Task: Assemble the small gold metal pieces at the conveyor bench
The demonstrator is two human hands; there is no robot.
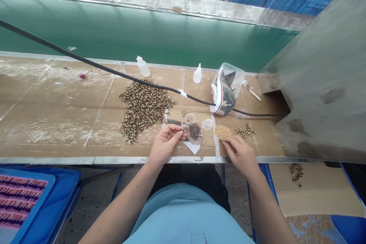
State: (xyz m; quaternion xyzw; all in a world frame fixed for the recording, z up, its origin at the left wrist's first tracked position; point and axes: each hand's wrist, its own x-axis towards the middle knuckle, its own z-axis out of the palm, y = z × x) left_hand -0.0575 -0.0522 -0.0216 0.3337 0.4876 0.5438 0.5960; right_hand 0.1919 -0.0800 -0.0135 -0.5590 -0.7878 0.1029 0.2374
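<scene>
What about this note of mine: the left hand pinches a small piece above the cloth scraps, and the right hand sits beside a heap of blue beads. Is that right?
Not quite: the beads beside the right hand are tan, not blue, as the head view shows. The rest stands: the left hand pinches a small piece above the cloth scraps.

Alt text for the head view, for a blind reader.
At a cardboard-covered workbench, a person's left hand pinches a small patterned piece while the right hand reaches beside a pile of tan beads. A large heap of similar patterned pieces lies to the left, with white squeeze bottles behind.
</scene>
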